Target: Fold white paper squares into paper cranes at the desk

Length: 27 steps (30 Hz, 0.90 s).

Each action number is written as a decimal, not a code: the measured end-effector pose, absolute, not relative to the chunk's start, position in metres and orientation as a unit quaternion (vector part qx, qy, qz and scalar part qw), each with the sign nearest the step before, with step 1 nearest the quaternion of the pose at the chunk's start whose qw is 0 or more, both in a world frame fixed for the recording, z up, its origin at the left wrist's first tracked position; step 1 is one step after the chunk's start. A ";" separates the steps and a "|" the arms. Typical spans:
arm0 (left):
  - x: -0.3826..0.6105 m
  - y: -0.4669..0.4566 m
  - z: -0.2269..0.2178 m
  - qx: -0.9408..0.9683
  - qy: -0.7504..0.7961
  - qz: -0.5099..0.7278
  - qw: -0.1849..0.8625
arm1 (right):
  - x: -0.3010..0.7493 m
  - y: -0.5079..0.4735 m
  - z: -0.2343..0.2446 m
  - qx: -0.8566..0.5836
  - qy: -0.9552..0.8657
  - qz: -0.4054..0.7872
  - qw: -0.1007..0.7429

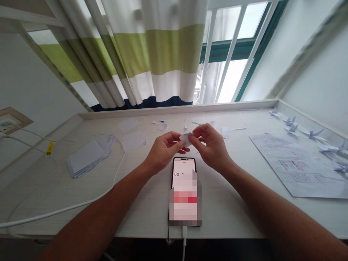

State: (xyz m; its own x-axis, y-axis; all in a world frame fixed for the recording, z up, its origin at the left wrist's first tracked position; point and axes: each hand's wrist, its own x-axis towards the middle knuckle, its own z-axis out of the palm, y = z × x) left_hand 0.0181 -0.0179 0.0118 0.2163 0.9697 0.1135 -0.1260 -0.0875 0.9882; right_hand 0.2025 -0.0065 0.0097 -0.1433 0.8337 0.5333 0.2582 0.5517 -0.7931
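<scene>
Between my two hands, above the white desk (146, 210), is a small folded piece of white paper (186, 139). My left hand (164, 150) pinches its left side, with the thumb on the near face. On the right side, my right hand (210, 146) grips the upper edge between thumb and fingers. Parts of the paper are hidden behind the thumbs. Just below the hands lies a phone (184, 185) with a lit screen, partly blurred out, and a cable plugged into its lower end.
A stack of white paper (88, 156) lies at left, near a white cable (81, 204). Loose sheets (133, 140) and paper scraps (224, 132) are scattered behind my hands. Several folded paper cranes (315, 134) stand at right by a printed sheet (293, 163). A raised ledge (174, 108) borders the back.
</scene>
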 end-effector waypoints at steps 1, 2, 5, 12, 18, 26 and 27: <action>0.019 -0.018 0.012 0.540 0.388 0.500 0.554 | 0.204 -0.006 0.010 -0.386 -0.719 0.216 0.536; 0.019 -0.019 0.012 0.531 0.392 0.508 0.553 | 0.205 -0.005 0.010 -0.378 -0.736 0.150 0.541; 0.019 -0.019 0.014 0.504 0.403 0.527 0.552 | 0.211 -0.004 0.013 -0.297 -0.818 -0.014 0.493; 0.015 -0.014 0.013 0.471 0.422 0.546 0.549 | 0.218 -0.003 0.019 -0.234 -0.913 -0.104 0.317; 0.015 -0.014 0.010 0.492 0.388 0.510 0.590 | 0.219 -0.004 0.018 -0.229 -0.905 -0.164 0.318; 0.014 -0.011 0.002 0.454 0.310 0.507 0.664 | 0.219 -0.003 0.016 -0.237 -0.897 -0.117 0.356; 0.014 -0.011 0.002 0.453 0.304 0.506 0.668 | 0.219 -0.003 0.015 -0.242 -0.893 -0.089 0.369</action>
